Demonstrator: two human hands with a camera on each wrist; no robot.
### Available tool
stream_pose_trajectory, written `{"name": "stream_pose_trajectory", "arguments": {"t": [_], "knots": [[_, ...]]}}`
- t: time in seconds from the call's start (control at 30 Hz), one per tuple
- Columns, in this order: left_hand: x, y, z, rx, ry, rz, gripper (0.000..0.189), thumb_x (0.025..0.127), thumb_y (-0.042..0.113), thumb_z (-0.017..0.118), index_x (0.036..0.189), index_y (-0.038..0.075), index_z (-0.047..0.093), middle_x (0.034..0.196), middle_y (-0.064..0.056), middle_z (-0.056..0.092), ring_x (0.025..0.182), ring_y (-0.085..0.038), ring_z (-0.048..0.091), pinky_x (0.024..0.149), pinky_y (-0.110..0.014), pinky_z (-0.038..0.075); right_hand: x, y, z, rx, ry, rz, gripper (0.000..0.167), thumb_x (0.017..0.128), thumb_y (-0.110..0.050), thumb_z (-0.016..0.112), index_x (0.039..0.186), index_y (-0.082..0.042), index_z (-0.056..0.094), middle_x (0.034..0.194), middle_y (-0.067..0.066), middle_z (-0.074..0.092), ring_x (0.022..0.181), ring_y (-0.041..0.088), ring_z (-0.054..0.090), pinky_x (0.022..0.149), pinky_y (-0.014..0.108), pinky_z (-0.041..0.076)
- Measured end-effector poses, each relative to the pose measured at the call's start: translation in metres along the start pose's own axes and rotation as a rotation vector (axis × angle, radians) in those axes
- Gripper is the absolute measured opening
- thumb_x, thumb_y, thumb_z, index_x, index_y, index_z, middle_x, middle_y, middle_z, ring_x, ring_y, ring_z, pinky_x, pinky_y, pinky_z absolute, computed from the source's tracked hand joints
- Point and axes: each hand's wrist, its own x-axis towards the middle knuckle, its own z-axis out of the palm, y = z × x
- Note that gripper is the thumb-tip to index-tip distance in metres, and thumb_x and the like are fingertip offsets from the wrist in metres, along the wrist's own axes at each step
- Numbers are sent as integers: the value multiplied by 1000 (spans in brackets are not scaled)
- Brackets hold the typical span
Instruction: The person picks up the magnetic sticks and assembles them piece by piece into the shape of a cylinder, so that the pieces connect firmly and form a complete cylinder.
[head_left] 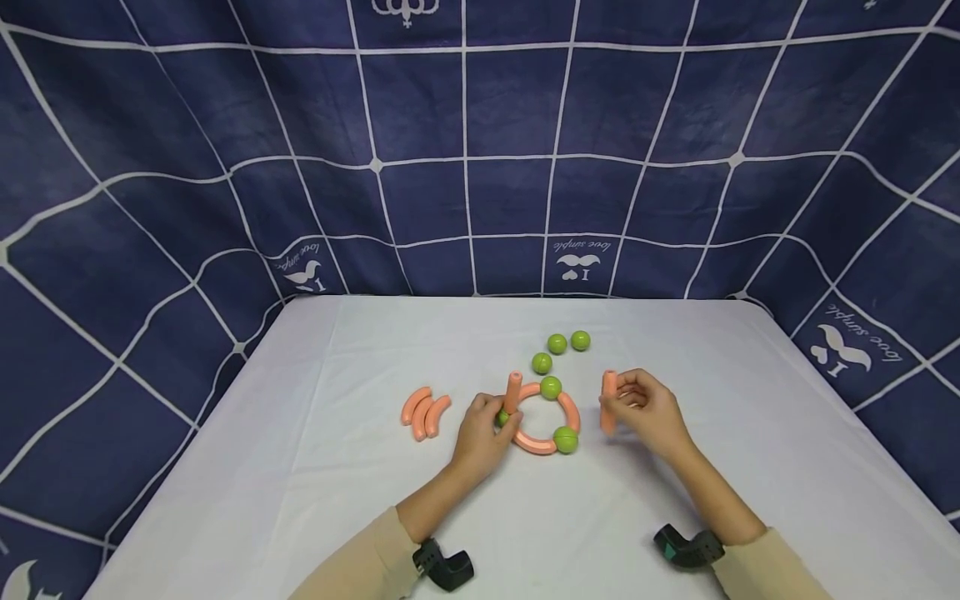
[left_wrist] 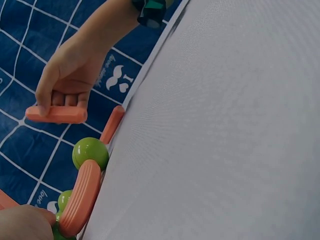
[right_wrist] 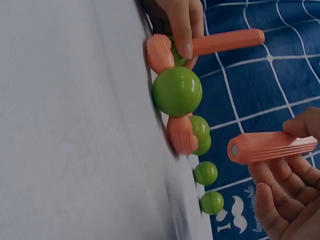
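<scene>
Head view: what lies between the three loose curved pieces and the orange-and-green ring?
The left hand, at the ring; between the hand and the curved pieces, only white tabletop shows in the head view.

Grn balls (head_left: 566, 440), orng rods (head_left: 513, 392)

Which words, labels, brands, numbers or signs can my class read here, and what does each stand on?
"I": upside down, beside a white heart, on the navy fabric backdrop with white gridlines.
"love simple": upside down beside a white moustache on it, head view's centre and right.
Left print: "love simp", its ending unreadable.
Wrist-view lettering: partly blurred.
No readable text: cropped white crown emblem, curved orange rods, glossy green balls.
</scene>
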Motion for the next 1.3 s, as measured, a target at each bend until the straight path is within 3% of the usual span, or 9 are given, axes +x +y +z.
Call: {"name": "stream_pose_trajectory", "arguments": {"t": [0.2, 0.63, 1.07, 1.3], "knots": [[0, 1, 0, 8, 2, 3, 27, 94, 23, 66, 112, 2, 67, 98, -5, 53, 85, -17, 52, 74, -31, 45, -3, -5, 9, 64, -41, -78, 24, 81, 8, 72, 101, 9, 58, 90, 14, 62, 77, 8, 61, 67, 18, 51], [-1, 1, -1, -28, -15, 6, 30, 96, 25, 64, 115, 2, 67, 96, -3, 52, 83, -16, 49, 71, -30, 43, -8, -12, 25, 97, -111, -172, 23, 82, 4, 74, 99, 4, 58, 92, 9, 63, 79, 10, 63, 70, 24, 53], [0, 3, -2, -25, -14, 1, 30, 95, 24, 64, 116, 3, 67, 95, -2, 51, 82, -15, 48, 71, -29, 43, -11, -9, 32, 20, -106, -146, 25, 80, 8, 74, 99, 3, 58, 92, 12, 64, 78, 12, 61, 70, 24, 52], [-1, 2, -1, -37, -3, 6, 29, 94, 22, 65, 116, 2, 67, 96, -3, 52, 83, -16, 49, 70, -30, 43, -13, -1, 33, -12, -152, -169, 24, 81, -4, 78, 99, -5, 61, 90, 2, 67, 79, 11, 61, 71, 25, 52]]}}
